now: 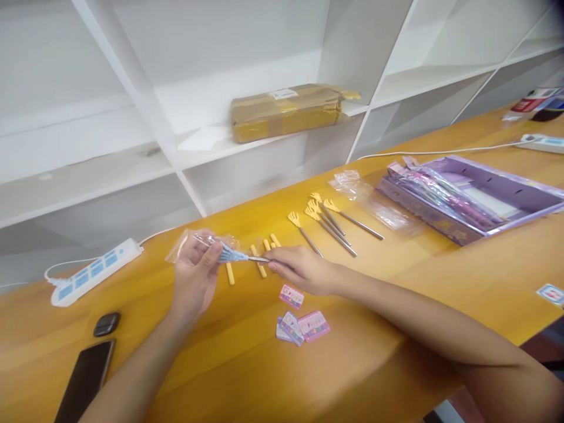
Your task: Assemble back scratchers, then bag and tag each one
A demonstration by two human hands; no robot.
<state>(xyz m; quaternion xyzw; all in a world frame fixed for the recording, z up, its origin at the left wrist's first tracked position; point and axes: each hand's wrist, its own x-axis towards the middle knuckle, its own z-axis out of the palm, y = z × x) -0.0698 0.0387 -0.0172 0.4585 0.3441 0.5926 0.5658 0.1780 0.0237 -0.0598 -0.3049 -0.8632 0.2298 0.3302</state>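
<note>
My left hand (197, 273) is closed on a clear plastic bag (178, 247) at the blue claw end of a small back scratcher (233, 254). Closed round the scratcher's metal rod is my right hand (299, 267). Behind and to the right lie several yellow-clawed scratchers (330, 226) with metal rods. Several yellow sticks (259, 261) rest on the table just beyond and between my hands. Nearer to me are small pink and purple cards (314, 326), some overlapping.
A purple box (473, 235) of wrapped items stands right, beside loose clear bags (352, 185). A power strip (97, 273), black case (106, 324) and phone (86, 382) lie left. A taped parcel (288, 114) sits on the white shelf (211, 154) behind the table.
</note>
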